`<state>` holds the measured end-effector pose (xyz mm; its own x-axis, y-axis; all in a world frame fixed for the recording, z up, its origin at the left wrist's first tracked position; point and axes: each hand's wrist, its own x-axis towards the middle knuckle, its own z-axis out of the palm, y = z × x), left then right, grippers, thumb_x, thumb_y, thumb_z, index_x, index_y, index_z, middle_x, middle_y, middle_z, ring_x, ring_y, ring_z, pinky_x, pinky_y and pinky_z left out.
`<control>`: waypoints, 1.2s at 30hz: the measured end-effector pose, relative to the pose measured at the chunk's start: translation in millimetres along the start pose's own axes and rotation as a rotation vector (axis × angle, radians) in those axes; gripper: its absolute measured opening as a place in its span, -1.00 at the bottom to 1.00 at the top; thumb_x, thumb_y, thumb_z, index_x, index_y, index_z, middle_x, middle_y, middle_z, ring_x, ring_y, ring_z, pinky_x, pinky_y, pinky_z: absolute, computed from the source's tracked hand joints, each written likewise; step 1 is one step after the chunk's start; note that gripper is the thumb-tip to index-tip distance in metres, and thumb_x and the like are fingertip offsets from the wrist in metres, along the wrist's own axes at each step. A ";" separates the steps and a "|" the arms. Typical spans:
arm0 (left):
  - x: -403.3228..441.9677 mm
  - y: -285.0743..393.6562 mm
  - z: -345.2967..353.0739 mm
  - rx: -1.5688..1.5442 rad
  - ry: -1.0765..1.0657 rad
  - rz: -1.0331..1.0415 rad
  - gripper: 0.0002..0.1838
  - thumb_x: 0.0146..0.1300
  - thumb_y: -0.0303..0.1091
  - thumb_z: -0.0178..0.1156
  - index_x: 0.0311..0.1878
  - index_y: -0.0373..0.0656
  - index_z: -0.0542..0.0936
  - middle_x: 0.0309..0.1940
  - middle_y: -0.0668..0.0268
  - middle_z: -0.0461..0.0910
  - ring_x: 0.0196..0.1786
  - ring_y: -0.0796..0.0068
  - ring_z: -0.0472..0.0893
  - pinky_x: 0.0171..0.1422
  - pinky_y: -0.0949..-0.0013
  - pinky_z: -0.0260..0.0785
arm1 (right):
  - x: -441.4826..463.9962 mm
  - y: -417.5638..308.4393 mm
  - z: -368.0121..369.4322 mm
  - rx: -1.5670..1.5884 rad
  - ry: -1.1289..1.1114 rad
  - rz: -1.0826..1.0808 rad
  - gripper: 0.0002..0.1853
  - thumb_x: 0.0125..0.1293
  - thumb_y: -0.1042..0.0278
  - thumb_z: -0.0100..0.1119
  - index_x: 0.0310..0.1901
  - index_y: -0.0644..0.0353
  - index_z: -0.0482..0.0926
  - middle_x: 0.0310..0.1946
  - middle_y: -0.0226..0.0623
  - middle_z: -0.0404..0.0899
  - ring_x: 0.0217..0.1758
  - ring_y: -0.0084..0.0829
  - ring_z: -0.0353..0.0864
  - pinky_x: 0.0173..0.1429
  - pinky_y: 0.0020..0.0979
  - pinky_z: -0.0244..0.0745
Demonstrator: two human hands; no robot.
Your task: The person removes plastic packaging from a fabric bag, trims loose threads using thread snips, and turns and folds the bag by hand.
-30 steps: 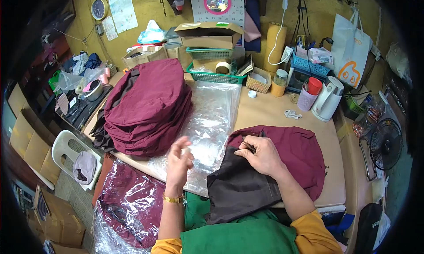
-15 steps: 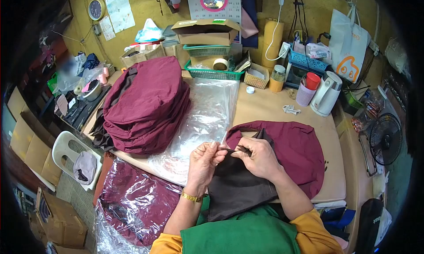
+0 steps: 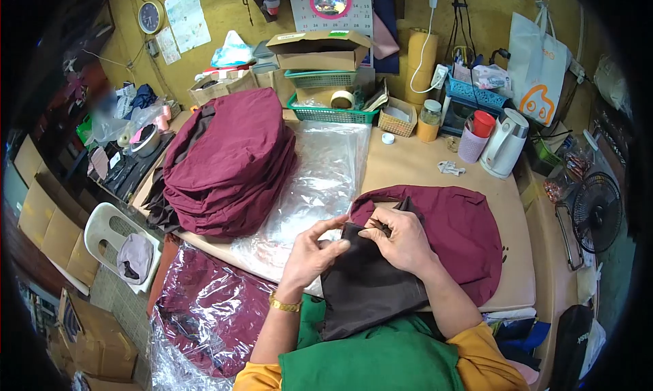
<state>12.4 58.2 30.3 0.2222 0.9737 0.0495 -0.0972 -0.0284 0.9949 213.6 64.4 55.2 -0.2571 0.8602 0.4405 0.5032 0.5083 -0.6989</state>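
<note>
Dark cloth point(image 3: 374, 282) is pinched in the right hand point(image 3: 400, 243); left hand point(image 3: 311, 256) beside it, thumb and forefinger parted.

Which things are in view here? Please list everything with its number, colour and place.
Flat table: one, light brown, centre
Soft cloth pile: one, mainly maroon, table's left
Rounded cloth piece: one, maroon, table's front right
Thin cloth piece: one, dark brown, at both hands
Clear plastic sheeting: uncountable layers, transparent, table's middle
Plastic-wrapped cloth bundle: one, maroon, lower left
Stacked plastic baskets: two, green, table's back
Electric kettle: one, white, table's right
Plastic cup: one, red, by kettle
Round fan: one, black, far right
Plastic chair: one, white, left
Assorted clutter: uncountable, mixed, room's edges
Left hand: one, bare, at thin cloth's edge
Right hand: one, bare, pinching thin cloth
</note>
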 end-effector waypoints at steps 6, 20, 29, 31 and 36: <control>16.9 -32.6 11.7 -0.430 0.016 0.033 -0.83 0.42 -0.37 0.24 -0.09 -0.29 0.67 -0.15 0.20 0.71 -0.37 0.67 0.65 -0.30 0.64 0.53 | -4.2 6.2 0.0 0.015 -0.027 -0.026 -0.78 0.17 0.46 0.40 -0.21 0.30 0.56 -0.35 -0.05 0.59 -0.27 -0.03 0.63 -0.21 -0.20 0.48; 17.9 -18.7 22.2 -0.729 0.037 0.050 -0.75 0.53 -0.28 0.07 -0.20 -0.29 0.53 0.13 -0.07 0.59 -0.01 0.42 0.69 0.13 0.37 0.64 | -7.6 -21.3 0.8 -0.518 0.298 -0.386 -0.67 0.06 0.37 0.39 -0.09 0.14 0.61 -0.31 -0.40 0.49 -0.33 -0.42 0.53 -0.28 -0.36 0.28; 16.4 -15.8 31.2 -0.646 0.068 0.135 -0.78 0.51 -0.31 0.11 -0.29 -0.18 0.47 0.06 -0.01 0.62 -0.18 0.56 0.63 0.05 0.42 0.61 | -1.9 -14.0 8.8 -0.625 0.371 -0.520 -0.79 0.06 0.45 0.28 -0.21 0.20 0.65 -0.43 -0.42 0.45 -0.47 -0.45 0.46 -0.37 -0.36 0.24; 15.5 -16.6 32.1 -0.623 0.059 0.152 -0.79 0.51 -0.32 0.11 -0.29 -0.19 0.47 0.04 0.01 0.63 -0.18 0.55 0.63 0.05 0.41 0.61 | -1.3 -11.7 10.5 -0.622 0.402 -0.560 -0.80 0.05 0.46 0.27 -0.23 0.20 0.65 -0.43 -0.42 0.45 -0.48 -0.46 0.46 -0.40 -0.37 0.22; 11.1 -24.8 30.4 -0.584 -0.004 0.134 -0.78 0.51 -0.32 0.10 -0.31 -0.17 0.48 0.05 0.02 0.61 -0.01 0.40 0.66 0.15 0.27 0.59 | 0.7 -7.4 9.7 -0.427 0.386 -0.460 -0.77 0.04 0.47 0.37 -0.21 0.15 0.66 -0.43 -0.38 0.49 -0.44 -0.33 0.54 -0.38 -0.33 0.33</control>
<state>46.8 62.8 8.9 0.1748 0.9693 0.1727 -0.6414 -0.0210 0.7669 201.6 61.7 55.2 -0.2507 0.4479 0.8582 0.7118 0.6861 -0.1502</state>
